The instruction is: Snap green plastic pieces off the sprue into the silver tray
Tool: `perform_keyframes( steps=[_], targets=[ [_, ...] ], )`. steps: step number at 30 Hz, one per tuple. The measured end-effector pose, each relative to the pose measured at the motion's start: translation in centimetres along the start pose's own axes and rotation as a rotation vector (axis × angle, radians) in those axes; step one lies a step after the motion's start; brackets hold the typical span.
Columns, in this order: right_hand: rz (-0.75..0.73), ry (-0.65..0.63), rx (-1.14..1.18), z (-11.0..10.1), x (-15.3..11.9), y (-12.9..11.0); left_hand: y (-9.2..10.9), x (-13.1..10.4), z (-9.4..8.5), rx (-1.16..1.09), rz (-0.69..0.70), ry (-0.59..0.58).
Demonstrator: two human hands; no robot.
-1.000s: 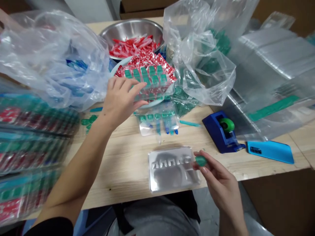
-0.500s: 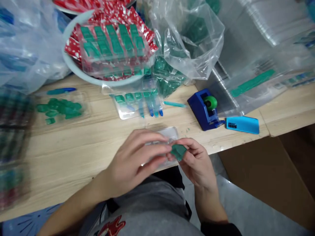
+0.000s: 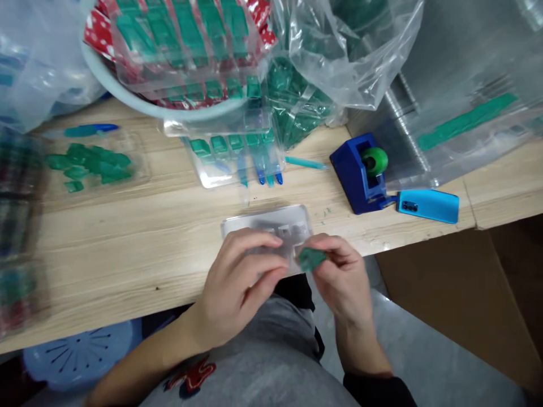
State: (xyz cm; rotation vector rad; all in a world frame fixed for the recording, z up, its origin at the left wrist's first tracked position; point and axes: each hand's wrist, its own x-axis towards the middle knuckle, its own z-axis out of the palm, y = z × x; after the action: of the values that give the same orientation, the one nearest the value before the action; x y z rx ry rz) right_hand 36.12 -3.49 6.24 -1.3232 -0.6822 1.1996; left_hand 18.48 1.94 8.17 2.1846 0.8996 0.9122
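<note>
Near the table's front edge, my right hand (image 3: 341, 277) pinches a small green piece (image 3: 311, 259) between thumb and fingers. My left hand (image 3: 241, 282) is just left of it, its fingers curved and apart with nothing between them. Beneath and behind both hands lies a clear plastic tray (image 3: 265, 219), partly covered by my left hand. More green pieces (image 3: 99, 164) lie in a clear tray at the left. Behind my hands, another clear pack (image 3: 216, 178) holds green blocks and blue-tipped sticks.
A pale blue basin (image 3: 148, 107) with red packaging and green-filled packs stands at the back. A blue tape dispenser (image 3: 354, 175) and a blue phone (image 3: 428, 206) sit to the right. Clear bags (image 3: 356, 73) are behind. Stacked packs (image 3: 21, 198) line the left edge.
My left fingers have come away from the green piece, which stays in my right hand. More of the clear tray shows beneath. The view has shifted, so the things on the table appear higher.
</note>
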Motion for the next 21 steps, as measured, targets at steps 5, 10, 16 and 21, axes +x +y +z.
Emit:
perform_keyframes(
  steps=[5, 10, 16, 21],
  targets=[
    [-0.27, -0.024, -0.55, -4.1, 1.9, -0.5, -2.8, -2.5, 0.1, 0.168, -0.09, 0.023],
    [-0.38, -0.334, -0.846, -3.7, 4.2, -1.1, -4.2, -3.3, 0.8, 0.343, -0.051, -0.025],
    [-0.408, -0.545, -1.074, -2.7, 5.1, -1.3, -4.2, -3.1, 1.3, 0.349, -0.038, -0.017],
    [-0.457, -0.637, -1.094, -2.8, 6.5, -4.2, -4.3, -3.4, 1.1, 0.288, -0.03, 0.033]
  ],
)
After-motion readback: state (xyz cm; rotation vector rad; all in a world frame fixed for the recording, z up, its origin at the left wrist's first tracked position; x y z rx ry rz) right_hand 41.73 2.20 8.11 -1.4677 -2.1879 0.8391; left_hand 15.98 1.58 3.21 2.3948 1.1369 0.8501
